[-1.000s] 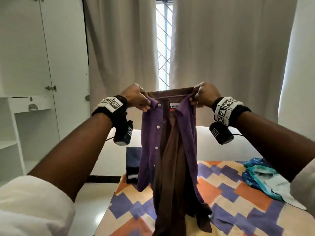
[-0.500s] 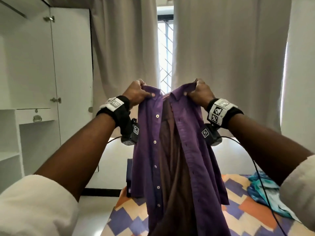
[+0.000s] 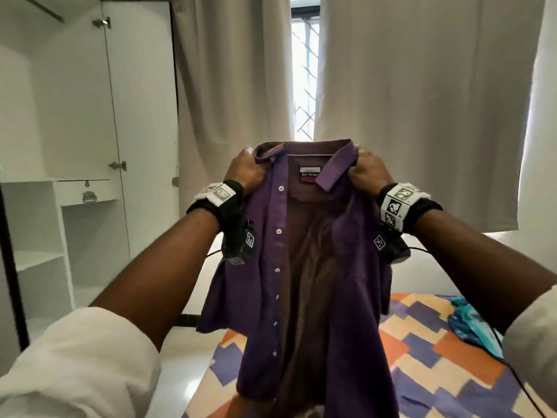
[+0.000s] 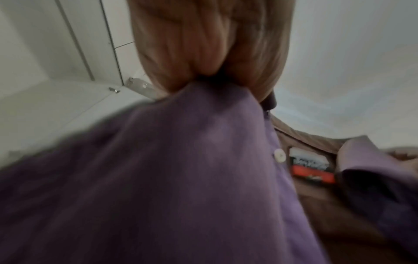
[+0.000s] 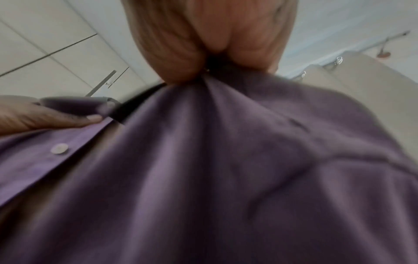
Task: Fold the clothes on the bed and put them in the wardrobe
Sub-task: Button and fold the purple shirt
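A purple button-up shirt [image 3: 265, 285] with a brown inside hangs open in the air over the bed [image 3: 428, 354], collar up, its label facing me. My left hand [image 3: 245, 170] grips the shirt's left shoulder beside the collar. My right hand [image 3: 369, 173] grips the right shoulder. The left wrist view shows the left hand [image 4: 210, 53] bunching the purple cloth [image 4: 181, 169]. In the right wrist view my right hand [image 5: 214, 39] squeezes a fold of the shirt [image 5: 226, 169]. The white wardrobe [image 3: 75, 206] stands open at the left, shelves bare.
A blue and teal garment [image 3: 470, 324] lies on the bed's right side. The bedcover has orange, purple and cream blocks. Grey curtains [image 3: 422, 101] hang behind, with a window gap between them. A black cable [image 3: 512, 366] trails from my right wrist.
My hands have drawn apart and slid out to the shirt's shoulders, so the collar and front now spread wide. The shirt hangs higher and flatter than before.
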The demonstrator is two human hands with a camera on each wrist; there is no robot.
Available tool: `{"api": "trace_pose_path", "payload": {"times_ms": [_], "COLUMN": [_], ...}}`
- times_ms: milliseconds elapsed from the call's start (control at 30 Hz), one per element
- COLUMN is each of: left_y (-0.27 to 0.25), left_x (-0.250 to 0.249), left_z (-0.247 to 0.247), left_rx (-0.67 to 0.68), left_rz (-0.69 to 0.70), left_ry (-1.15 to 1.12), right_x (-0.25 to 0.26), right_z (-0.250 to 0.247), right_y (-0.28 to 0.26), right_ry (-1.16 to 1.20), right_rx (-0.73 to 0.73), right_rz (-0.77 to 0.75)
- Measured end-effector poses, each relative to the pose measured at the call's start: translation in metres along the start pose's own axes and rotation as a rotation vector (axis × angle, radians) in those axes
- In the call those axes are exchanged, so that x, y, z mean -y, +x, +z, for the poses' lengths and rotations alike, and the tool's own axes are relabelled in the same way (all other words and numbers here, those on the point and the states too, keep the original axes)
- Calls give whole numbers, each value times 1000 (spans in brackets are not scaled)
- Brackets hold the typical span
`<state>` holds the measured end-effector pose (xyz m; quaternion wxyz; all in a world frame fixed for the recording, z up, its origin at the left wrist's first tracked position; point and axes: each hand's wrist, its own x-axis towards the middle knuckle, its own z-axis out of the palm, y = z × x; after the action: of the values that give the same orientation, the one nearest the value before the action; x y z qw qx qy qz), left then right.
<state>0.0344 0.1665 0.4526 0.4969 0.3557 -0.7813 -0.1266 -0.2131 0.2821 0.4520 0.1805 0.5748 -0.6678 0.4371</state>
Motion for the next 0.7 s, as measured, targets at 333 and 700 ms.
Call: {"api": "trace_pose_path", "payload": {"times_ms": [333,700], "left_y": [-38,-103], "left_x": [16,43], "left_z": [-27,-31], "left_rx": [354,402], "left_rz": [-93,-160], "left_ry": [32,-102], "right_x": [-9,-21], "right_z": [-3,0], "right_y": [-27,-100], "right_ry": [-237,340], "right_rx": [434,553], "right_rz": [-13,288]}}
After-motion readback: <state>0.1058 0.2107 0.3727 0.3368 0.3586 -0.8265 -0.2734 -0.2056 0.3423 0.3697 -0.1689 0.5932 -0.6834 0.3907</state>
